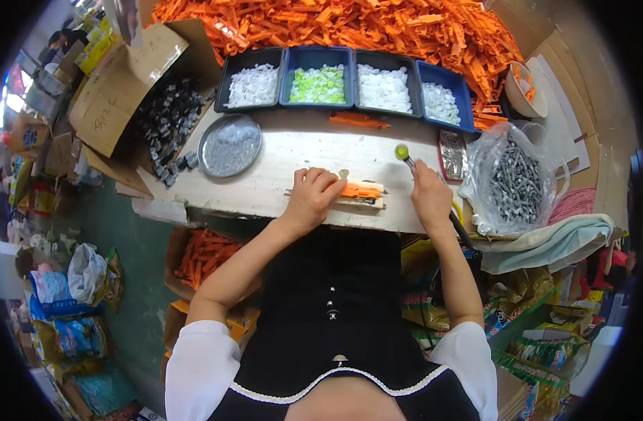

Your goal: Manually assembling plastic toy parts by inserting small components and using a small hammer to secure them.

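My left hand (313, 198) is closed, its thumb and fingers pressed together at the left end of an orange plastic part (363, 191). That part lies in a small pale holding block (374, 202) near the table's front edge. A small greenish disc-like piece (344, 173) shows just beyond my left fingertips; what it is, I cannot make out. To the right of the block, my right hand (432, 198) grips a small mallet-like tool (403, 153) with a metal shaft and a round yellow-green end. The tool's end points up and left, apart from the block.
Bins of white pieces (255, 85) and green pieces (318, 84) line the back, before heaped orange parts (363, 24). A round metal tray (229, 146) and a carton with black pieces (170, 116) stand left. Right are a bag of screws (514, 184) and a cloth (546, 245).
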Tool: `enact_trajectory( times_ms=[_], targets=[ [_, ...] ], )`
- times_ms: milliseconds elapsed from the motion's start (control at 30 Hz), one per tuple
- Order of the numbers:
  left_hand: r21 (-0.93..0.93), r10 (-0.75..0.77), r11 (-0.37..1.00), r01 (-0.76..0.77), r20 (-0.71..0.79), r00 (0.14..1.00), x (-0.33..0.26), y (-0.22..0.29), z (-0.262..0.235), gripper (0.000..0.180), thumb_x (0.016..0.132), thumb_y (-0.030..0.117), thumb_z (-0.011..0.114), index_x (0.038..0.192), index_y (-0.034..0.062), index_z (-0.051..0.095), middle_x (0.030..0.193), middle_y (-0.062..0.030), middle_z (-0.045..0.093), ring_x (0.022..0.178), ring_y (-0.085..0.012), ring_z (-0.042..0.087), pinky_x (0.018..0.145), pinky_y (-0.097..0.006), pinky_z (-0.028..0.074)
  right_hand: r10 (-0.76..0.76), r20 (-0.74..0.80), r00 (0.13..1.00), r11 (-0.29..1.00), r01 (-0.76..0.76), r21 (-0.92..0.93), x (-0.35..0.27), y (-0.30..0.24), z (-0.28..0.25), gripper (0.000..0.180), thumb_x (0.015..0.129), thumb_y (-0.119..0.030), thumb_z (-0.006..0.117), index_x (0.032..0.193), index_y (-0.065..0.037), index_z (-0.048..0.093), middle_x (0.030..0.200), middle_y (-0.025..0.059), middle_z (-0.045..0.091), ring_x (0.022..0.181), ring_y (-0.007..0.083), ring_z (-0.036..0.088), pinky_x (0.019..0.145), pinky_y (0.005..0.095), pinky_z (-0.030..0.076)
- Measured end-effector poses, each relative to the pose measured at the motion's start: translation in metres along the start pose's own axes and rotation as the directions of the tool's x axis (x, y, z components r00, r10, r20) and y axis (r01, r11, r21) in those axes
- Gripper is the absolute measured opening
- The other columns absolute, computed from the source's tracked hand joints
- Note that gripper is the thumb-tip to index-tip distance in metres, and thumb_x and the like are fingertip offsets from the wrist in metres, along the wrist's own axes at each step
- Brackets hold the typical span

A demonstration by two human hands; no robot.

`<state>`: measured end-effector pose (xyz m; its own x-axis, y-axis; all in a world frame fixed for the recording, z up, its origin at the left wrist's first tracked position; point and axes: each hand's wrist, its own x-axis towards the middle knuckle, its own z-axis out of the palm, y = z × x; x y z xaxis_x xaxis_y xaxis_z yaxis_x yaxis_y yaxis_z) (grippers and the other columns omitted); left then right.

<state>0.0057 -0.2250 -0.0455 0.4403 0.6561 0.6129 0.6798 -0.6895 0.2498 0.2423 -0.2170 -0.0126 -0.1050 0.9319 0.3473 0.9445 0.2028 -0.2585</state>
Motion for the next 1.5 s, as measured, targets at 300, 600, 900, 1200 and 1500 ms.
enact_trajectory(
  times_ms=[300, 600, 900, 1200, 1500],
  targets=[
    [-0.098, 0.233, 0.968, -0.230, 0.019, 0.972, 0.050, -0.032, 0.013, 0.021, 0.068, 0.007, 0.057, 0.089, 0.0081, 0.056, 0.085, -0.0041, 0.054, 0.081, -0.0208, 0.049, 0.075, -0.033, 0.035, 0.036, -0.107, 0.994, 0.992, -0.048, -0.113, -0.026, 0.049, 0.011, 0.021, 0.076, -0.009, 0.059, 0.097, -0.008, 0.056, 0.100, 0.0085, 0.049, 0.094, 0.0258, 0.045, 0.077, 0.0397, 0.032],
    [0.250, 0.277, 0.923, -0.293, 0.097, 0.956, 0.099, -0.068, 0.079, 0.004, 0.066, 0.011, 0.052, 0.067, 0.0080, 0.055, 0.076, -0.0056, 0.046, 0.077, -0.0209, 0.044, 0.067, -0.031, 0.035, -0.117, -0.178, 0.977, 0.993, 0.115, -0.025, 0.026, 0.036, 0.010, 0.017, 0.072, -0.007, 0.061, 0.089, -0.007, 0.058, 0.094, 0.0072, 0.051, 0.089, 0.0246, 0.048, 0.075, 0.0380, 0.032],
    [-0.096, -0.086, 0.994, 0.059, -0.304, 0.949, 0.061, -0.078, -0.009, 0.021, 0.069, -0.001, 0.063, 0.089, 0.0055, 0.062, 0.084, -0.0074, 0.058, 0.078, -0.0257, 0.053, 0.069, -0.037, 0.038, -0.397, -0.164, 0.903, 0.912, 0.368, -0.180, 0.183, 0.012, 0.049, 0.014, 0.072, -0.009, 0.060, 0.085, -0.010, 0.058, 0.087, 0.0056, 0.050, 0.088, 0.0248, 0.047, 0.069, 0.0392, 0.032],
    [0.091, -0.561, 0.691, 0.717, -0.557, 0.612, -0.093, -0.142, -0.106, 0.015, 0.073, -0.005, 0.057, 0.085, 0.0020, 0.062, 0.085, -0.0089, 0.058, 0.084, -0.0260, 0.051, 0.076, -0.034, 0.040, -0.447, -0.282, 0.849, 0.894, 0.426, -0.135, 0.324, -0.119, 0.077, 0.039, 0.069, -0.029, 0.065, 0.102, -0.012, 0.053, 0.100, 0.0095, 0.048, 0.094, 0.0283, 0.045, 0.073, 0.0433, 0.035],
    [0.253, -0.554, 0.595, 0.763, -0.559, 0.617, -0.115, -0.155, -0.089, 0.013, 0.074, 0.005, 0.057, 0.086, 0.0055, 0.063, 0.086, -0.0052, 0.056, 0.089, -0.0241, 0.050, 0.078, -0.036, 0.035, -0.468, -0.129, 0.874, 0.779, 0.339, -0.528, 0.378, -0.097, 0.119, 0.017, 0.078, -0.023, 0.050, 0.084, -0.014, 0.063, 0.088, 0.0073, 0.057, 0.087, 0.0261, 0.052, 0.072, 0.0454, 0.034]
  ],
)
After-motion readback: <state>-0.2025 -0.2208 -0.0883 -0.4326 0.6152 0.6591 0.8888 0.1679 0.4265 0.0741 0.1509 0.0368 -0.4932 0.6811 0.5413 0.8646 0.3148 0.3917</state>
